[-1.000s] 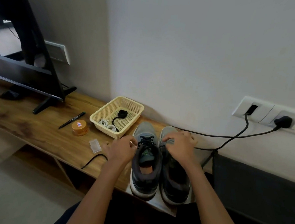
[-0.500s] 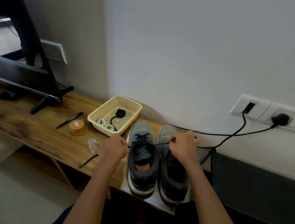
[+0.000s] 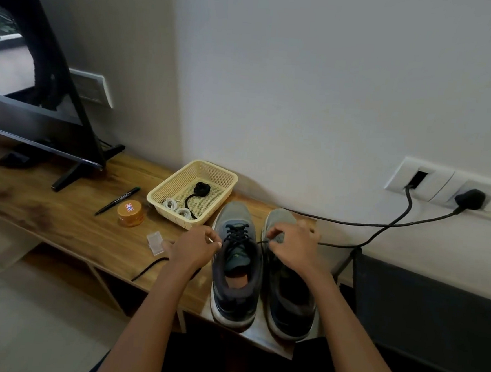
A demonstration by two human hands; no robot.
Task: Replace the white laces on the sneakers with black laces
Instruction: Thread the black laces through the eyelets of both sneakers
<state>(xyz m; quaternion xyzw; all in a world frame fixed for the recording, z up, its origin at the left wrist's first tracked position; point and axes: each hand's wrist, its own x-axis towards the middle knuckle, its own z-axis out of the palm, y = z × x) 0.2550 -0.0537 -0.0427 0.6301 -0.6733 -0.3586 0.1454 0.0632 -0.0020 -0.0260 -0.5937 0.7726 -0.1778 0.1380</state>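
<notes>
The left sneaker (image 3: 234, 296) and right sneaker (image 3: 290, 309) stand side by side at the tabletop's (image 3: 59, 218) front edge, near its right end. A black lace (image 3: 236, 235) criss-crosses the left sneaker's eyelets. The left hand (image 3: 195, 248) has its grip pinched on one lace end just beside that shoe. The right hand (image 3: 292, 248) has its grip pinched on the other end, above the right sneaker.

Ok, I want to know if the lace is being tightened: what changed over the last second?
The left hand and right hand drew slightly apart from the left sneaker, pulling the black lace ends out sideways; each still pinches an end. That sneaker, the right sneaker, yellow basket, pen and orange tin stayed put.
</notes>
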